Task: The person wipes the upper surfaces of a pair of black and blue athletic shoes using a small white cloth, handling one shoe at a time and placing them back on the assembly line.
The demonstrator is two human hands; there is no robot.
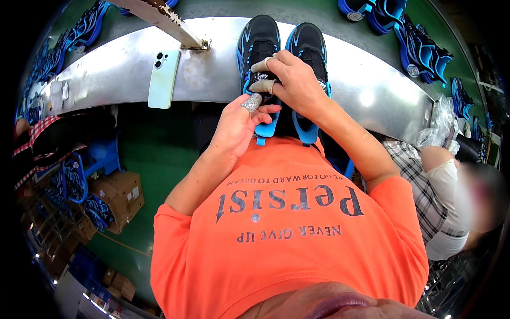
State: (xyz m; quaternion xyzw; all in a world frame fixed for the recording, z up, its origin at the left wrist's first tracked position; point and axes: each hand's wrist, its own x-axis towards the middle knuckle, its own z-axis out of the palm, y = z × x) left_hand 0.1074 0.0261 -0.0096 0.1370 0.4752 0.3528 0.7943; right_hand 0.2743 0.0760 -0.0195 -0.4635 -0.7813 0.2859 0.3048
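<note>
Pair of black mesh sneakers (281, 53) with glossy blue trim sits on brushed metal bench (117, 69), heels overhanging its edge. Right hand (297, 82), fingertips taped, presses on the laces; left hand (239, 125) pinches the left sneaker's blue heel tab (264, 130).

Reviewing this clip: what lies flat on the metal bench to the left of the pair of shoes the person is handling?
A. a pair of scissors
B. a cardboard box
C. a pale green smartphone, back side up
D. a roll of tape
C: a pale green smartphone lies camera side up on the metal bench, left of the black and blue shoes under both hands.
</note>
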